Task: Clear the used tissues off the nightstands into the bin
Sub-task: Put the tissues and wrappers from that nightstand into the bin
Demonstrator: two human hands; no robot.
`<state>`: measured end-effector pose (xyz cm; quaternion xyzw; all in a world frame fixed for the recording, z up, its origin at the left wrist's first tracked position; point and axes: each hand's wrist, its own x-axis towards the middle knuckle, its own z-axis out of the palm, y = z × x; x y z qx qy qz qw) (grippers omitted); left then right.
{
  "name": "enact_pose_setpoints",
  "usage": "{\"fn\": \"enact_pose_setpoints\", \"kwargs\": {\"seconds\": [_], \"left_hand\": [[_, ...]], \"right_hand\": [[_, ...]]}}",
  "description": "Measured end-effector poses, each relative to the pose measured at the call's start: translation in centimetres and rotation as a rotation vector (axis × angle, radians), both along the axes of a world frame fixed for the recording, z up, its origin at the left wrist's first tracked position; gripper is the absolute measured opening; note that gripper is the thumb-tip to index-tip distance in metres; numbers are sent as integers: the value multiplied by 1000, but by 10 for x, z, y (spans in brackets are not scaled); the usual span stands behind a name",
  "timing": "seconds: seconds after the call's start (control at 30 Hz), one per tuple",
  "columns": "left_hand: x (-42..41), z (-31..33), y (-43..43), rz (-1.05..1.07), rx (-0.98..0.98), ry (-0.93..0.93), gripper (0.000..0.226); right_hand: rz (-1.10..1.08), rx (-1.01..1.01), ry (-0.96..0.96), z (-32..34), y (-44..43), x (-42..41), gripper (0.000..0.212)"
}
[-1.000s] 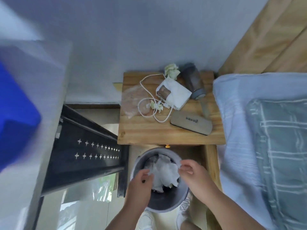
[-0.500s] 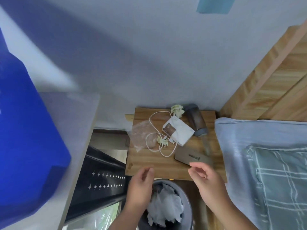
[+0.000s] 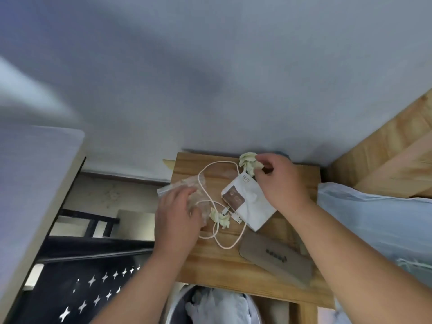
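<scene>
A wooden nightstand [image 3: 252, 274] stands against the wall. My right hand [image 3: 279, 183] pinches a crumpled pale-green tissue [image 3: 248, 163] at its back edge. A second, smaller crumpled tissue [image 3: 219, 217] lies in the middle, beside a white cable. My left hand [image 3: 178, 218] lies spread over a clear plastic wrapper [image 3: 184, 187] on the left side, just left of that tissue. The grey bin [image 3: 177, 309] sits below the front edge and holds white tissues.
On the nightstand lie a white cable [image 3: 216, 239], a white tissue packet [image 3: 247, 203] and a brown case [image 3: 275, 259]. A bed with a light-blue sheet [image 3: 378, 225] lies at the right, a wooden headboard [image 3: 385, 160] behind it. A black metal frame [image 3: 88, 277] stands left.
Both hands rose from the bin to the nightstand top. My right hand reached to the back edge and took hold of the green tissue. My left hand came down on the plastic wrapper.
</scene>
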<state>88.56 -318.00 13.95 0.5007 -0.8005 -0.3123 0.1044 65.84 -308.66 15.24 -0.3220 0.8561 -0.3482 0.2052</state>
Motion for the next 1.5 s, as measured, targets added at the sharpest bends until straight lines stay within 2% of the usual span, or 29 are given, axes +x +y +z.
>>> {"fn": "enact_pose_setpoints", "kwargs": {"seconds": [0.13, 0.23, 0.33, 0.53, 0.67, 0.77, 0.9, 1.03, 1.17, 1.37, 1.5], "left_hand": [[-4, -23, -13, -63, 51, -217, 71], [-3, -36, -17, -80, 109, -290, 78], [-1, -44, -20, -92, 28, -344, 66], [-1, -47, -27, -28, -102, -301, 29], [-1, -43, -27, 146, -2, -170, 16], [-2, -34, -28, 298, 67, -63, 21], [1, -13, -25, 389, 102, 109, 25], [6, 13, -12, 379, 155, 286, 19], [17, 36, 13, 354, 300, 426, 13], [57, 65, 57, 276, 420, 464, 14], [96, 89, 92, 188, 373, 480, 32]], "right_hand": [[90, 37, 180, -15, -17, -10, 41], [161, 84, 229, -22, -27, -12, 51], [203, 156, 251, -29, -36, -13, 52], [193, 245, 320, -31, -44, -15, 28], [148, 187, 333, -24, -38, -16, 20], [101, 57, 311, -12, -28, -15, 28], [18, -58, 277, 10, -19, -11, 30], [-78, -186, 176, 36, 0, 9, 29], [-144, -264, 60, 54, 28, 47, 33], [-241, -316, -19, 75, 96, 119, 37], [-299, -262, -93, 86, 152, 179, 37]]}}
